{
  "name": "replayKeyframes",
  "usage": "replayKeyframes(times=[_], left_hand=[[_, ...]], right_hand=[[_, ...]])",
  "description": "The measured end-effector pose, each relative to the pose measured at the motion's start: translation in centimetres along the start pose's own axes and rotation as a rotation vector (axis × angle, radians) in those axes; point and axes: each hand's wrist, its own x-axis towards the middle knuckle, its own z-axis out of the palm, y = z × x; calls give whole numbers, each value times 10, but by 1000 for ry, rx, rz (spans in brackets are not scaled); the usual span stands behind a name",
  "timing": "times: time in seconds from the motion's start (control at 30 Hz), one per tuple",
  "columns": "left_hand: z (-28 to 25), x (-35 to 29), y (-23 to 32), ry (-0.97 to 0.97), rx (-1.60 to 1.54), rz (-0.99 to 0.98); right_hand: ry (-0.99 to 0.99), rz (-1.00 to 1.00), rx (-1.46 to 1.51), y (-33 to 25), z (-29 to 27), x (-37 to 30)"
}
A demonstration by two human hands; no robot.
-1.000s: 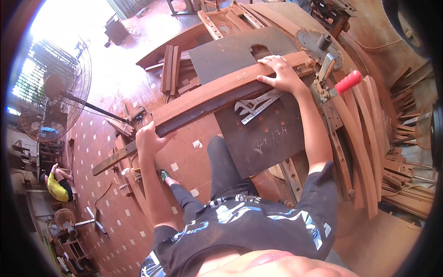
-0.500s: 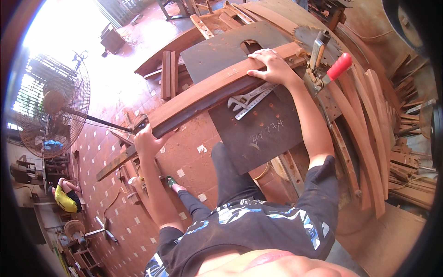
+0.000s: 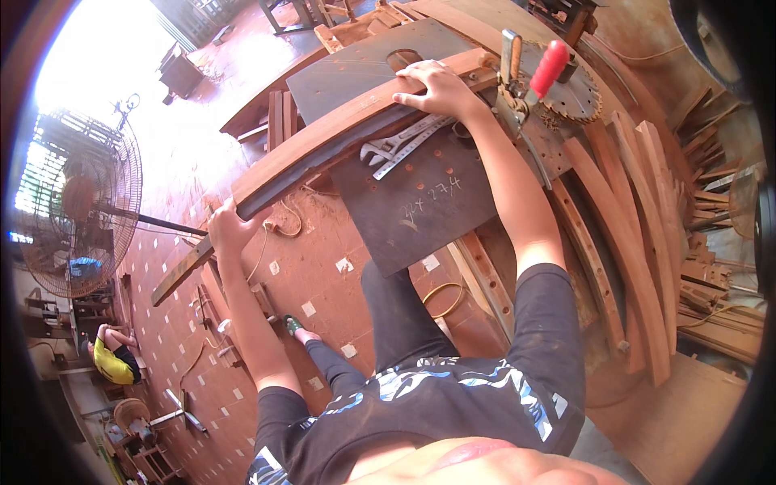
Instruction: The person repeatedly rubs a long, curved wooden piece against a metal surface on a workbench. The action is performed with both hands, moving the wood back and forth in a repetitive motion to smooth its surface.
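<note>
A long reddish wooden plank point(image 3: 323, 133) lies on a dark jig, slanting from lower left to upper right. My left hand point(image 3: 233, 225) is closed around its lower-left end, its fingers partly hidden. Near the far end, my right hand point(image 3: 436, 87) lies across the plank, fingers curled over the far edge and thumb on the near side. A toggle clamp with a red handle point(image 3: 550, 70) stands just right of this hand. Beyond the clamp is a toothed circular saw blade point(image 3: 572, 90). An adjustable wrench point(image 3: 392, 147) and a steel ruler point(image 3: 412, 146) rest on the dark plate point(image 3: 436, 230).
Curved wooden pieces point(image 3: 626, 234) lean at the right, with stacked wood behind them. A large fan point(image 3: 77, 202) stands at the left. A person in a yellow shirt point(image 3: 115, 360) sits farther off. Cords and a yellow hose point(image 3: 444, 301) cross the tiled floor point(image 3: 311, 267).
The plank and both hands have shifted left and slightly, with the view moving too. The toggle clamp now stands left of the saw blade, which shows more fully.
</note>
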Motion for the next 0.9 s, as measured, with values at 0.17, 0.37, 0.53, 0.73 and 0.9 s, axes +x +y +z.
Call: replayKeyframes(times=[0.17, 0.37, 0.53, 0.73, 0.9], left_hand=[[-1, 4, -5, -78, -52, -36], [0, 10, -10, -128, -43, -63], [-4, 7, -8, -163, -127, -85], [-11, 4, -4, -212, -193, -97], [-8, 7, -14, -177, -200, -67]], right_hand=[[39, 56, -27, -2, 7, 1], [80, 55, -83, -5, 13, 5], [97, 54, -88, 2, 20, 1], [140, 69, -99, 1, 23, -7], [122, 102, -95, -6, 23, -7]])
